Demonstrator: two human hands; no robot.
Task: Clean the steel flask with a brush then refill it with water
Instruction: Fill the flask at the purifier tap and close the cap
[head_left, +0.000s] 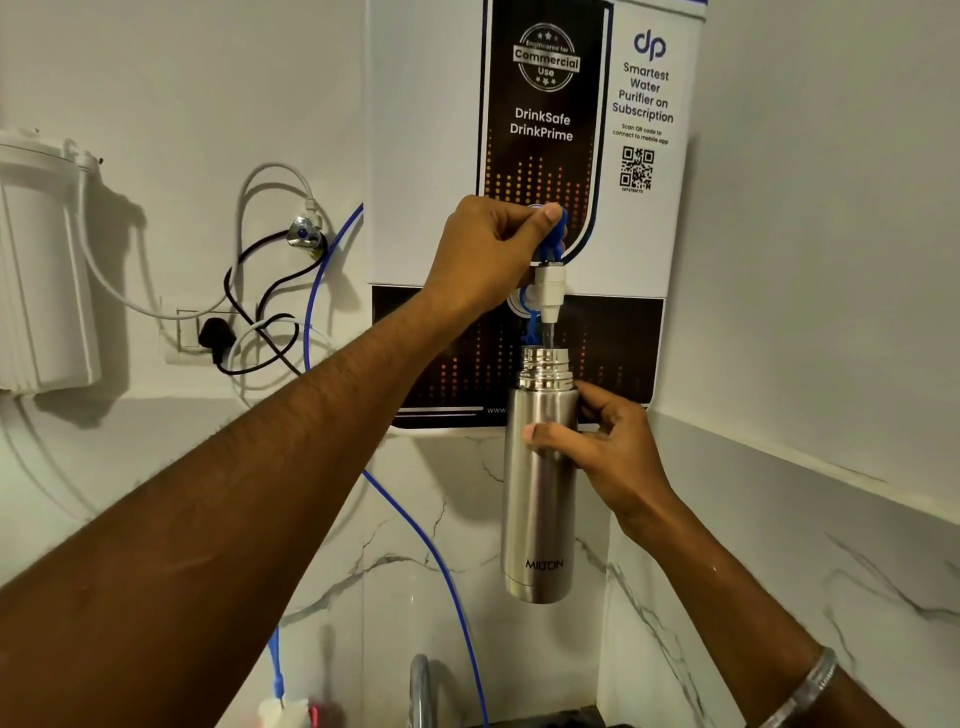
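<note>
The right hand (610, 457) wraps its fingers (545, 434) round the flask (540, 493) – mouth under the spout (550, 296) (so water falls in) – while the left hand (483, 254) pinches the blue tap lever (553, 228).

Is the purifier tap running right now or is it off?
Running: a thin stream drops from the white spout into the steel flask, while the left hand grips the blue lever.

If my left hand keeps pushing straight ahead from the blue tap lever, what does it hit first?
Probably the white water purifier's front panel, directly behind the blue lever your left hand grips. How far behind isn't clear from this view.
</note>
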